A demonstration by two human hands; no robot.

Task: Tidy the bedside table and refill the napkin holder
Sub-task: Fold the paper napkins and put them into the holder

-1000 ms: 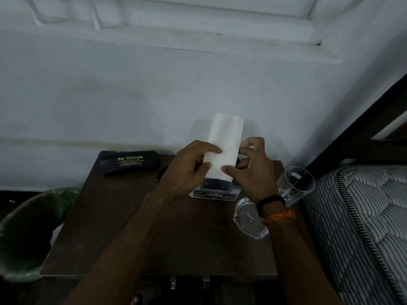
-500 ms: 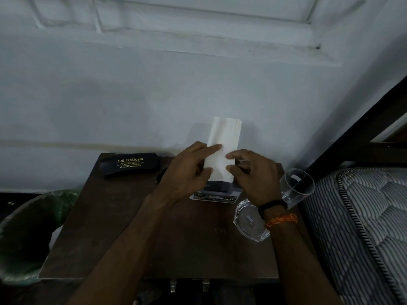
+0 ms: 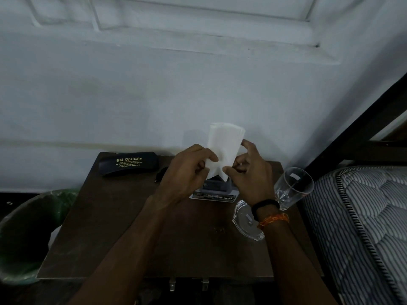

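Head view: both the left hand (image 3: 187,170) and right hand (image 3: 251,175) pinch the napkin stack (image 3: 223,148) at the table's (image 3: 114,227) twelve o'clock, above the holder (image 3: 217,187). Keep the lower edges squared, then slide it straight down

Napkin holder (image 3: 217,187): I see only its base, rest behind hands and napkins (image 3: 223,148). Bin (image 3: 26,234): cut off left. Mattress (image 3: 361,227): cut off right. Case (image 3: 128,164) small print unreadable.

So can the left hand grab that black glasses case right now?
Probably not right away. The left hand is busy pinching the white napkins over the napkin holder. The glasses case lies uncovered on its left, so once it lets go, nothing blocks it.
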